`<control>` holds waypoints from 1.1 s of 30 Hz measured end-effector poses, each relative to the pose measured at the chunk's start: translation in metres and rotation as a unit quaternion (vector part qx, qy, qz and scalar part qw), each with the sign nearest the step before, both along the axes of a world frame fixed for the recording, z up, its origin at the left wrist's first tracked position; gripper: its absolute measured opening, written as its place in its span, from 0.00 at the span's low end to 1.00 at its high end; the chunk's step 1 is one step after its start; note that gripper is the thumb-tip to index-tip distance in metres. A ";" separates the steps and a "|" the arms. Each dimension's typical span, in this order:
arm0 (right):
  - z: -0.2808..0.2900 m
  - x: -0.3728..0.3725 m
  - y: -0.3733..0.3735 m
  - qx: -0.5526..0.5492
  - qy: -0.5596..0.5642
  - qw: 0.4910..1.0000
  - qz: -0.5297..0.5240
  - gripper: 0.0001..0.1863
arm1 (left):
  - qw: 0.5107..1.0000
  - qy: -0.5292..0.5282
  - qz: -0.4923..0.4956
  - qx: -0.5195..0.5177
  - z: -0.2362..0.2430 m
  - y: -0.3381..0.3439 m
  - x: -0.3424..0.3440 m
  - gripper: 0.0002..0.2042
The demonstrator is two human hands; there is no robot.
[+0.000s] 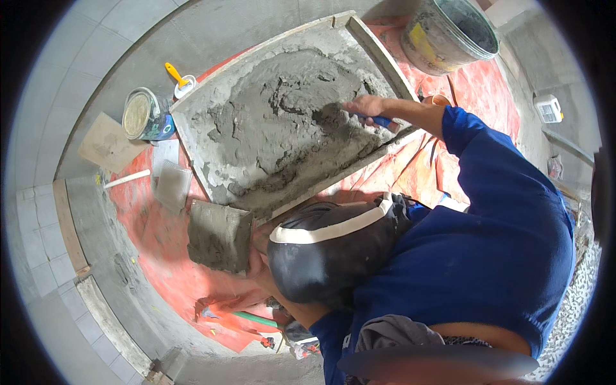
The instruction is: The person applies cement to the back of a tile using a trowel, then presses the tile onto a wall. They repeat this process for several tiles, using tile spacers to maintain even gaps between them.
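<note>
Grey mortar already covers the upper face of the square tile, out left of the knee above the red sheet; plenty more lies heaped and scooped in the tray, and the thin plates beside it look uncoated. The left hand reaches low past the knee, its grip pinched on the tile's near edge, some fingers hidden. And the right hand, arm stretched across, wraps snugly around a blue-handled tool, its working end unclear over the mortar.
</note>
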State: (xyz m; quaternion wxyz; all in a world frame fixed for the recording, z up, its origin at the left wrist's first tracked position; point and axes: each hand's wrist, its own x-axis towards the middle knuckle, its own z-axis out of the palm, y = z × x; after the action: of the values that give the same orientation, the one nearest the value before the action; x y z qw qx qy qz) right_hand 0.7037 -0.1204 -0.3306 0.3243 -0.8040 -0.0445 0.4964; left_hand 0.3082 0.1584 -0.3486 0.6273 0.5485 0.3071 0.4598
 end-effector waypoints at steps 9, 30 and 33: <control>0.016 -0.016 -0.022 -0.055 -0.300 0.936 0.177 0.22 | 0.999 -0.017 0.043 0.021 0.003 0.006 -0.013 0.43; -0.028 0.095 0.320 -0.090 -0.480 0.762 0.425 0.20 | 0.849 -0.473 -0.111 -0.209 0.046 0.021 -0.041 0.36; -0.056 0.087 0.314 -0.091 -0.434 0.790 0.424 0.20 | 0.876 -0.436 -0.031 -0.202 0.041 0.023 -0.043 0.36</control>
State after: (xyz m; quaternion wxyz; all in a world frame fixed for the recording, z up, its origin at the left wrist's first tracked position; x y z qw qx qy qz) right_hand 0.7903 0.1938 -0.3865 -0.0464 -0.8610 -0.4715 0.1846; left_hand 0.2651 0.1812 -0.3078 0.8089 0.1629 0.0715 0.5604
